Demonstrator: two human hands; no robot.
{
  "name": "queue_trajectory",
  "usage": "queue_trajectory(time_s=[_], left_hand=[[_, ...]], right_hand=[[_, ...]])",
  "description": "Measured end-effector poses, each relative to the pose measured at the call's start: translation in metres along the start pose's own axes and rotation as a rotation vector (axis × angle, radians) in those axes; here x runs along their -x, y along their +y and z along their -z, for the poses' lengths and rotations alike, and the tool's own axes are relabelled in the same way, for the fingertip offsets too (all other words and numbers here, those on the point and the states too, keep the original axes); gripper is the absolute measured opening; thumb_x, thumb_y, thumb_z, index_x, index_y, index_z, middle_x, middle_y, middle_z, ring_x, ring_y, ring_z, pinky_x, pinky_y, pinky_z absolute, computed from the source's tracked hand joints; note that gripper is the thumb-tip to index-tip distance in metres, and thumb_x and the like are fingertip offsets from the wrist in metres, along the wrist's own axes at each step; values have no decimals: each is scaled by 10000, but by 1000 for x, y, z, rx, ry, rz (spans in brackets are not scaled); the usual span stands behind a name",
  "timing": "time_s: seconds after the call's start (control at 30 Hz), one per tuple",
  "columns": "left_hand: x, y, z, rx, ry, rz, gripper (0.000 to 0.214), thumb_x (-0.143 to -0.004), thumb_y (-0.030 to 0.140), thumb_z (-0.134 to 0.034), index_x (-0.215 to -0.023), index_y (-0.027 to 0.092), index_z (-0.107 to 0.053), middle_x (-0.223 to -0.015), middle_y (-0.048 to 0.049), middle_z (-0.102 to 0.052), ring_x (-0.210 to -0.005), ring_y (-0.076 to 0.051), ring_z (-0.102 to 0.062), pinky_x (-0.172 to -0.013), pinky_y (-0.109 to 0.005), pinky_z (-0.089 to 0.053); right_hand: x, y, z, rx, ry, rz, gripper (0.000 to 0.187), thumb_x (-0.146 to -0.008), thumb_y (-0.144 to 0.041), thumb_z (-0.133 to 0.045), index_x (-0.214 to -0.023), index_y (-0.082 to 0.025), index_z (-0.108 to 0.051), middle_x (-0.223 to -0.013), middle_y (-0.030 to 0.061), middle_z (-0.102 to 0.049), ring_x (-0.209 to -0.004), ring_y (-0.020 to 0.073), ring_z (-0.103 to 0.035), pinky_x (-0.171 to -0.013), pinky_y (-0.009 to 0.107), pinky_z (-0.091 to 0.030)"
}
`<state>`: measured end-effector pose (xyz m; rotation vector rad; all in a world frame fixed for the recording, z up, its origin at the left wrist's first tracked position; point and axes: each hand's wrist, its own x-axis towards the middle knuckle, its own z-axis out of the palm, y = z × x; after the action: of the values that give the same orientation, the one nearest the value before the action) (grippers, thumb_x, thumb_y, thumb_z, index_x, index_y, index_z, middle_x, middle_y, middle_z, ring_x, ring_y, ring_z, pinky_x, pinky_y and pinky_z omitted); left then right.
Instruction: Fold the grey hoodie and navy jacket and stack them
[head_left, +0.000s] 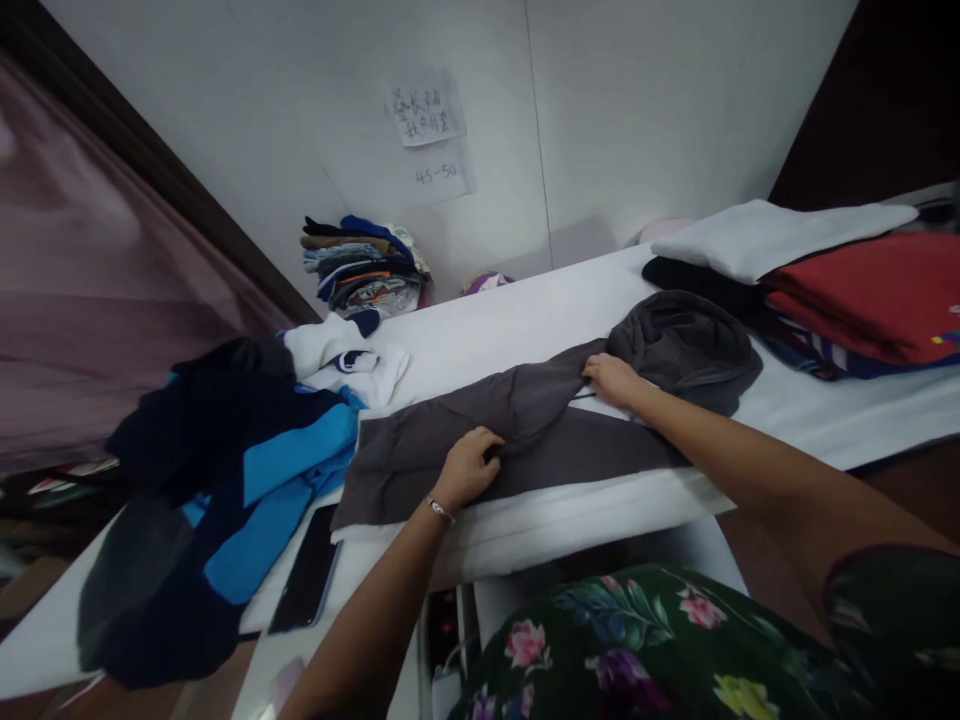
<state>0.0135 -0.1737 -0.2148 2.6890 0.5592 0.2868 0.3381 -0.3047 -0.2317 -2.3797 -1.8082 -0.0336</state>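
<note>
Grey hooded top (480,440), laid lengthwise on the white worktop (517,330), hood (682,350) bunched at its right end. Left hand (469,468), metal bracelet (440,511) at the wrist: fingers (480,450) curled down, gathering a fold near the middle of the top. Right hand (611,380): fingers pressed together on the fabric just left of the hood; whether they pinch it, cannot tell.

Around the top: blue-and-navy garment (225,480) heaped just left of it; black smartphone (307,570) near its lower left corner; white clothes (345,360) beyond its left end; folded red garment (870,295) beyond the hood. Stack of folded clothes (364,265) well behind the top, below a paper note (426,112) marked 45-50. No basket or bin in view; clothes sit in open piles.

Risks: the top's near edge lies close to the worktop's front edge, so a hard pull could drag it over. A wide sleeve sweep could catch the blue-and-navy garment or knock the black smartphone.
</note>
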Motion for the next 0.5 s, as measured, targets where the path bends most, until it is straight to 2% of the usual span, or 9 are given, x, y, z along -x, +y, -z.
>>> queue_trajectory(time_s=[0.07, 0.13, 0.2, 0.27, 0.33, 0.4, 0.47, 0.5], left_hand=[[-6, -2, 8, 76, 40, 67, 190, -823, 243, -531, -973, 215, -645, -943, -31, -655, -893, -181, -597, -842, -317, -483], [-18, -4, 15, 46, 140, 119, 223, -886, 322, -483, -988, 213, -648, -1002, -42, -666, -964, -188, -597, -905, -328, -462], [-35, -5, 16, -53, 216, 141, 280, -916, 343, -449, -1072, 203, -635, -1166, -72, -638, -1122, -202, -549, -1010, -351, -397], [-51, -9, 12, -170, 214, 168, 361, -929, 364, -429, -1212, 196, -577, -1350, -98, -537, -1273, -226, -446, -1089, -401, -310], [-60, -20, 8, -272, 143, 236, 468, -927, 435, -416, -1324, 200, -494, -1465, -109, -419, -1369, -267, -326, -1127, -484, -218], [-59, -39, 8, -327, 70, 404, 565, -915, 522, -386, -1374, 198, -441, -1500, -121, -364, -1398, -308, -266, -1123, -552, -171], [-49, -62, 13, -353, 47, 585, 616, -910, 561, -350, -1382, 174, -428, -1491, -147, -373, -1393, -320, -277, -1113, -545, -196], [-43, -73, 17, -371, 55, 632, 618, -914, 553, -339, -1380, 158, -429, -1483, -160, -382, -1388, -312, -290, -1112, -515, -218]], right_hand=[[-3, -10, 2, -20, 15, -24, 294, -815, -144, -493, -992, -168, -727, -1089, 114, -664, -1020, 249, -559, -907, 345, -379], [-9, -30, 3, -97, 63, 10, 311, -849, -188, -468, -1030, -169, -720, -1152, 107, -655, -1069, 251, -558, -958, 361, -369], [-17, -59, 3, -204, 134, 83, 356, -896, -280, -444, -1148, -172, -672, -1279, 110, -595, -1184, 257, -508, -1022, 375, -341], [-27, -91, 1, -274, 156, 153, 462, -918, -405, -432, -1299, -179, -561, -1431, 124, -458, -1325, 277, -379, -1081, 424, -285], [-34, -117, -4, -290, 55, 160, 590, -911, -520, -413, -1403, -194, -437, -1518, 129, -323, -1402, 304, -247, -1109, 505, -215], [-38, -131, -11, -281, -95, 107, 672, -897, -600, -381, -1440, -205, -372, -1543, 125, -268, -1421, 327, -186, -1110, 570, -159], [-38, -132, -18, -269, -174, 45, 726, -880, -658, -348, -1447, -203, -359, -1545, 126, -264, -1422, 338, -177, -1111, 592, -130], [-37, -130, -22, -266, -175, 27, 750, -872, -681, -330, -1447, -200, -357, -1545, 129, -263, -1423, 336, -175, -1116, 586, -123]])
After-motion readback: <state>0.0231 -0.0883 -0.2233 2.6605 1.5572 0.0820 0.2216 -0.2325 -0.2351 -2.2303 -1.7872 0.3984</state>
